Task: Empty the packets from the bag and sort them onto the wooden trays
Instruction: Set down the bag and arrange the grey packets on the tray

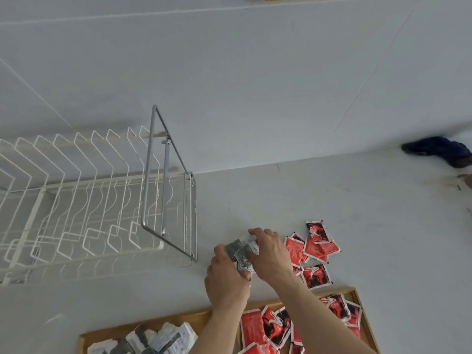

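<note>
Two hands [249, 264] around grey packets [241, 250]

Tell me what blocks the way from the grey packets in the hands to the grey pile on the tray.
Nothing visible does. Both hands, left and right, hold the grey packets above bare table. The grey pile lies nearer on the wooden tray, with only open surface between.

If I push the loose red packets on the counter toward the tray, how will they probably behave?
The red packets look flat and thin, so they should slide rather than roll. They overlap one another, so a push would likely bunch or stack them. Their glossy faces suggest they may slip over each other, and probably ride up at the tray rim instead of dropping in.
</note>
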### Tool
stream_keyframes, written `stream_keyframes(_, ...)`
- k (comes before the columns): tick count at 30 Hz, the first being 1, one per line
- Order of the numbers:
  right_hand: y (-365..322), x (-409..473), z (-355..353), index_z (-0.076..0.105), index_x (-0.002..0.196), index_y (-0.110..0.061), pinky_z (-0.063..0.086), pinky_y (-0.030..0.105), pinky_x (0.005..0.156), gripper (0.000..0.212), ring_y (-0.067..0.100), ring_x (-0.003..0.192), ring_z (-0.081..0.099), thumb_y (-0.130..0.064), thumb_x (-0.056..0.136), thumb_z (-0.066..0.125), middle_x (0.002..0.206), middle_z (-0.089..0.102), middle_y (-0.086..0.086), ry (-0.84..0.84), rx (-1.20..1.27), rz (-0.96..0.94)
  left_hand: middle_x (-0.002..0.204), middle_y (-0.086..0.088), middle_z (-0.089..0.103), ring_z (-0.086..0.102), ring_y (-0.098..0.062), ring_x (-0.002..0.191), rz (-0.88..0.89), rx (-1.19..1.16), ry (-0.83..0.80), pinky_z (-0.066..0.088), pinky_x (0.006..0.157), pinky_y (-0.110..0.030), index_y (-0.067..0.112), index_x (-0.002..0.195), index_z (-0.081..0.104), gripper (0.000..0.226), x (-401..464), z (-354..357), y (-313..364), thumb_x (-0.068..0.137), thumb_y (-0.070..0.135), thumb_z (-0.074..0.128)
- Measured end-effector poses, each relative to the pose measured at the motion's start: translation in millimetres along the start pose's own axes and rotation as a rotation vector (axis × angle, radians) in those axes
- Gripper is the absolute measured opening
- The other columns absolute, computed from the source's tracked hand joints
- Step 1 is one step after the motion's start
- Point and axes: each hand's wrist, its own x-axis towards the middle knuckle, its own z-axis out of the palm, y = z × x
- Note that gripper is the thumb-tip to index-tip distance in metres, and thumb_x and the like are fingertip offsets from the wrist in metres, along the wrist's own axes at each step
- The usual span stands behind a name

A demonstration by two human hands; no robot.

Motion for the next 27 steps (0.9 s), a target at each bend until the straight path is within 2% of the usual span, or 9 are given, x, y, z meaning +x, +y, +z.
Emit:
stream_keyframes(4, 4, 0, -1, 0.062, 0.130, -0.019, 0.051, 0.031, 0.083, 0.045, 0.023, 0.104, 0.065, -0.019, 0.088, 0.075, 0.119, 0.069, 0.004, -0.005, 0.092, 0.009, 0.106, 0.001, 0.071, 0.070, -0.023, 0.095, -0.031, -0.097, -0.031, 0.059, 0.083, -0.039, 0.025, 0.117, 0.043, 0.055, 2, -3, -3, 0.077, 0.021, 0.080)
stream_keyframes(7, 6, -2, -5, 0.073, 0.114, -0.013, 0.046, 0.027, 0.071, 0.028, 0.018, 0.085, 0.062, -0.013, 0.087, 0.075, 0.106, 0.073, 0.005, 0.022, 0.184, 0.011, 0.109, -0.001, 0.069, 0.069, -0.022, 0.096, -0.037, -0.161, -0.035, 0.059, 0.083, -0.036, 0.023, 0.120, 0.045, 0.055, 5, -8, -9, 0.078, 0.016, 0.080)
stream_keyframes(11, 14, 0, -23, 0.072, 0.111, -0.012, 0.046, 0.018, 0.063, 0.023, 0.017, 0.085, 0.063, -0.004, 0.090, 0.069, 0.102, 0.073, 0.002, 0.093, 0.369, 0.085, 0.119, -0.004, 0.071, 0.070, -0.025, 0.103, -0.057, -0.206, -0.012, 0.056, 0.083, -0.034, 0.023, 0.124, 0.044, 0.054, 10, -18, -17, 0.083, 0.012, 0.076)
stream_keyframes(14, 22, 4, -38, 0.073, 0.110, -0.012, 0.053, 0.028, 0.068, 0.023, 0.021, 0.085, 0.067, -0.004, 0.089, 0.069, 0.097, 0.075, 0.003, 0.110, 0.410, 0.110, 0.118, -0.002, 0.072, 0.069, -0.026, 0.105, -0.031, -0.199, -0.013, 0.048, 0.079, -0.028, 0.021, 0.127, 0.048, 0.047, 12, -28, -17, 0.087, 0.008, 0.069)
stream_keyframes(17, 24, 4, -49, 0.076, 0.106, -0.015, 0.060, 0.040, 0.075, 0.021, 0.024, 0.084, 0.070, -0.007, 0.087, 0.072, 0.095, 0.077, 0.005, 0.022, 0.315, 0.045, 0.114, -0.001, 0.072, 0.067, -0.023, 0.103, 0.026, -0.222, 0.004, 0.043, 0.071, -0.023, 0.023, 0.115, 0.060, 0.030, 13, -34, -15, 0.091, 0.006, 0.063)
stream_keyframes(21, 20, -4, -39, 0.074, 0.118, -0.020, 0.056, 0.036, 0.089, 0.029, 0.025, 0.103, 0.069, -0.012, 0.090, 0.072, 0.116, 0.075, 0.005, -0.211, -0.046, -0.108, 0.107, 0.006, 0.071, 0.066, -0.015, 0.099, 0.170, -0.220, -0.002, 0.042, 0.066, -0.014, 0.023, 0.103, 0.068, 0.023, 19, -34, -9, 0.093, 0.004, 0.060)
stream_keyframes(24, 23, -10, -22, 0.074, 0.118, -0.024, 0.048, 0.035, 0.093, 0.028, 0.025, 0.111, 0.058, -0.018, 0.090, 0.073, 0.118, 0.068, 0.003, -0.138, -0.246, -0.228, 0.102, 0.008, 0.066, 0.060, -0.010, 0.095, 0.245, -0.126, -0.052, 0.044, 0.074, -0.016, 0.022, 0.101, 0.069, 0.024, 27, -31, -3, 0.093, 0.001, 0.059)
stream_keyframes(27, 30, -17, -12, 0.074, 0.117, -0.020, 0.045, 0.033, 0.096, 0.029, 0.024, 0.113, 0.052, -0.012, 0.089, 0.073, 0.122, 0.061, 0.001, -0.048, -0.288, -0.278, 0.109, 0.005, 0.056, 0.058, -0.016, 0.106, 0.338, 0.031, -0.033, 0.050, 0.088, -0.027, 0.023, 0.105, 0.067, 0.022, 36, -29, -4, 0.090, 0.007, 0.066)
